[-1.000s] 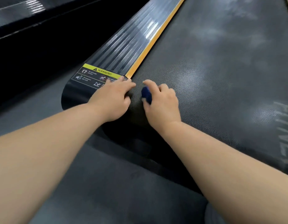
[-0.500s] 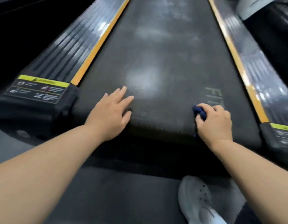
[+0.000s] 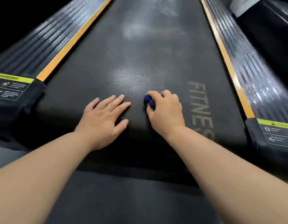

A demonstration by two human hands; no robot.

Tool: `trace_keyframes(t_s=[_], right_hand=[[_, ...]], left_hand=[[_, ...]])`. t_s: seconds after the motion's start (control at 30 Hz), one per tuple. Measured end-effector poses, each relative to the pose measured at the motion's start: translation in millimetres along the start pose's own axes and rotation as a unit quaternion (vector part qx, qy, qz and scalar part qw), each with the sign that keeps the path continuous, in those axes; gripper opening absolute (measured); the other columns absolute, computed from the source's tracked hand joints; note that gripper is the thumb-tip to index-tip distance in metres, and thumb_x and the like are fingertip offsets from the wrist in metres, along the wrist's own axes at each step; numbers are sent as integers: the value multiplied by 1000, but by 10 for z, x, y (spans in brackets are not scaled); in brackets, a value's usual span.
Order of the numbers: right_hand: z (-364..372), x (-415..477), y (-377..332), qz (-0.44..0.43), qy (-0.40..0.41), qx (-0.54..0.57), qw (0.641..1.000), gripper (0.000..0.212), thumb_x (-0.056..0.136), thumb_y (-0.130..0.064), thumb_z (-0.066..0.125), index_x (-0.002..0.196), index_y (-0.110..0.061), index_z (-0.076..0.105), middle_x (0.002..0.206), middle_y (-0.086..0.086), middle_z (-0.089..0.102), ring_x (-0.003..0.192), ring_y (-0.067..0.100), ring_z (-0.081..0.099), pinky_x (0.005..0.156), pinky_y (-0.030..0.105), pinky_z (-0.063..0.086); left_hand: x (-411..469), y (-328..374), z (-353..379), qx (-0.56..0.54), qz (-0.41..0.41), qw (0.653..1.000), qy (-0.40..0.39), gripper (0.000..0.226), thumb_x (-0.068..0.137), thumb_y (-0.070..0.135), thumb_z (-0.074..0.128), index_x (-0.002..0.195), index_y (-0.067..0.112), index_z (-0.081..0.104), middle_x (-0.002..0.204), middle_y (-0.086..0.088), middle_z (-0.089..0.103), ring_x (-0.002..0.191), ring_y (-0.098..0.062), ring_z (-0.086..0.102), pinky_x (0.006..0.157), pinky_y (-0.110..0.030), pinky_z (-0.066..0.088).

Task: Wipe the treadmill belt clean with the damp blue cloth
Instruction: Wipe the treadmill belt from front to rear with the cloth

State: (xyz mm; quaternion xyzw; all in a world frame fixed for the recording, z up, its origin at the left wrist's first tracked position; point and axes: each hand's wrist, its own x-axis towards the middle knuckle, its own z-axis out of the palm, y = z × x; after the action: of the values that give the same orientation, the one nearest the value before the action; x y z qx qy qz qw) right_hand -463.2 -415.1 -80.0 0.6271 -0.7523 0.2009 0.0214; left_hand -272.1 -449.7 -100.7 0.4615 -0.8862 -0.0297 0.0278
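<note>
we look down at the near end of the treadmill belt (image 3: 136, 50), a dark textured band running away from us between two ribbed side rails (image 3: 259, 75), each edged with an orange strip (image 3: 67, 49). our left hand (image 3: 102, 120) lies flat on the belt close to its near edge, fingers straight and slightly spread, holding nothing. just beside it, to the right, our right hand (image 3: 166, 112) is curled round the blue cloth (image 3: 149, 102), which is bunched up small; only a dark blue wad shows between thumb and forefinger, and it is pressed against the belt surface (how much of the cloth sits under the palm we cannot tell). the two hands are near each other but not touching. pale grey lettering (image 3: 201, 109) runs along the belt just right of the right hand, partly covered by the forearm. ahead of the hands the belt shows a lighter, hazy patch (image 3: 136, 76), and another further up. at the near end of each rail sits a black cap with a yellow-green warning label (image 3: 12, 77) on the left and one (image 3: 276, 124) on the right; their print is too blurred to read. grey floor (image 3: 127, 201) lies below the belt's end, between our forearms.
</note>
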Motion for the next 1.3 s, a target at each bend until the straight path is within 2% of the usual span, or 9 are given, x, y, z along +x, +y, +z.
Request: trace_keyframes(t_s=[0.13, 0.23, 0.4, 0.53, 0.73, 0.87, 1.03, 1.17, 1.3], right_hand=[[-334, -270, 913, 59, 45, -34, 997, 27, 82, -30, 60, 108, -29, 64, 102, 8, 56, 92, 36, 49, 76, 38, 40], [-583, -456, 1517, 69, 28, -95, 993, 26, 82, -31, 61, 108, -27, 64, 98, 9, 56, 90, 36, 49, 74, 39, 38], [-869, -560, 1879, -18, -27, -155, 987, 41, 89, -52, 42, 125, -35, 53, 111, -2, 62, 113, 28, 48, 85, 41, 36], [-1137, -604, 2291, -69, -134, 19, 988, 70, 83, -56, 20, 146, -26, 31, 143, -3, 46, 132, 18, 38, 111, 38, 22], [-1056, -581, 2488, 6, -5, 118, 993, 56, 80, -18, 36, 134, -11, 50, 128, 10, 56, 122, 26, 45, 102, 26, 29], [-1031, -614, 2519, -7, 44, 89, 995, 44, 79, -15, 37, 112, -5, 64, 113, 13, 63, 112, 32, 50, 97, 27, 29], [-1023, -687, 2497, 17, 119, -36, 992, 42, 78, -30, 32, 84, -11, 69, 96, 5, 66, 99, 32, 52, 83, 38, 40], [-1046, -914, 2602, 13, 168, -33, 985, 30, 80, -24, 41, 83, -13, 69, 98, 2, 65, 100, 30, 52, 85, 37, 38], [-1071, -1168, 2665, -16, 178, -4, 984, 21, 82, -17, 50, 88, -11, 70, 103, 4, 64, 104, 30, 51, 90, 37, 36]], left_hand=[[-9, 275, -110, -66, -36, 996, 49, 68, 81, 55, 21, 141, 31, 41, 152, 5, 34, 140, -16, 29, 115, -38, 15], [40, 1012, -131, -125, 61, 985, 106, 56, 78, 39, 40, 129, 20, 57, 135, -4, 56, 117, -26, 56, 101, -30, 36], [355, 2115, -13, -134, 170, 974, 72, 84, 74, 35, 58, 150, 30, 21, 158, -4, 20, 133, -22, 38, 105, -30, 35], [706, 2613, 33, -167, 200, 964, 52, 98, 74, 38, 65, 150, 35, 4, 159, 6, 10, 145, -19, 12, 116, -26, 11], [975, 2772, 126, -216, 173, 952, 133, 55, 67, 51, 54, 114, 22, 62, 111, -3, 54, 99, -28, 54, 89, -32, 45], [769, 2821, 240, -173, 228, 949, 134, 52, 67, 47, 54, 113, 23, 54, 139, -18, 40, 118, -38, 47, 100, -38, 40], [644, 2792, 324, -87, 359, 907, 202, 31, 70, 31, 63, 97, 17, 58, 116, -19, 55, 102, -36, 50, 97, -38, 35], [553, 2851, 588, 11, 400, 891, 214, 42, 74, 36, 61, 114, 23, 53, 126, -16, 43, 116, -38, 44, 103, -59, 32], [605, 2804, 543, 17, 417, 885, 205, 29, 92, 28, 52, 118, 20, 60, 123, -19, 54, 116, -37, 46, 103, -54, 37]])
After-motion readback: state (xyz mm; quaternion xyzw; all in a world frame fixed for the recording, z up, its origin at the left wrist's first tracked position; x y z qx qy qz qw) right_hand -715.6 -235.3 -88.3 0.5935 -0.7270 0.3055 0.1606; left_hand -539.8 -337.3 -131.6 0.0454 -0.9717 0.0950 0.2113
